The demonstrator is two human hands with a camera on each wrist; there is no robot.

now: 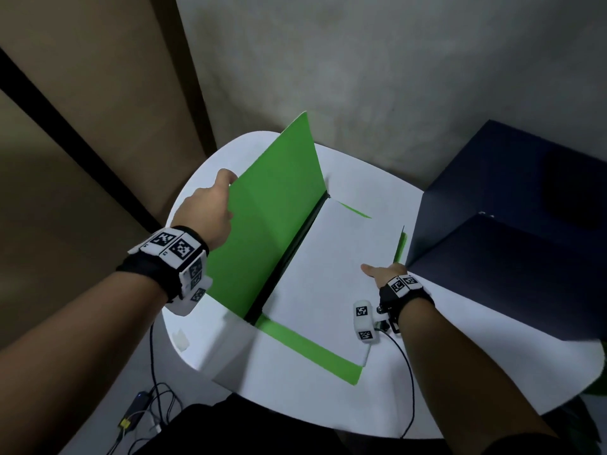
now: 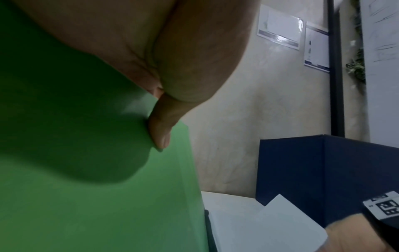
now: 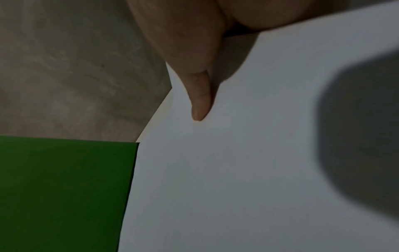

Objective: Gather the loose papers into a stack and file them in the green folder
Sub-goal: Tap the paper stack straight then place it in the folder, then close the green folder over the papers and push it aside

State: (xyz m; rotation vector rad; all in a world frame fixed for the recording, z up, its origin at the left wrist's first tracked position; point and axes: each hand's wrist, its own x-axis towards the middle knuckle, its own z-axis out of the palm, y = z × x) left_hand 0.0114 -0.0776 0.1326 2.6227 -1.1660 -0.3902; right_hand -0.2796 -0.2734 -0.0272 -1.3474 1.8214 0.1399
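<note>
The green folder (image 1: 269, 218) lies open on the white table (image 1: 427, 389). My left hand (image 1: 210, 205) holds its left cover raised at an angle, thumb (image 2: 161, 129) on the inner green face (image 2: 108, 196) and fingers hidden behind. A stack of white papers (image 1: 328, 267) lies on the folder's right half, set slightly askew, with green showing along its near and right edges. My right hand (image 1: 382, 272) pinches the stack's right edge; its thumb (image 3: 200, 102) lies on top of the papers (image 3: 237, 170), and the fingers beneath are hidden. The raised cover (image 3: 64, 187) shows at lower left in the right wrist view.
A large dark blue box (image 1: 509, 241) stands on the table just right of the folder, close to my right hand. What looks like a white sheet (image 1: 230, 349) lies by the folder's near-left corner. A wall is behind the table; cables (image 1: 147, 408) lie on the floor.
</note>
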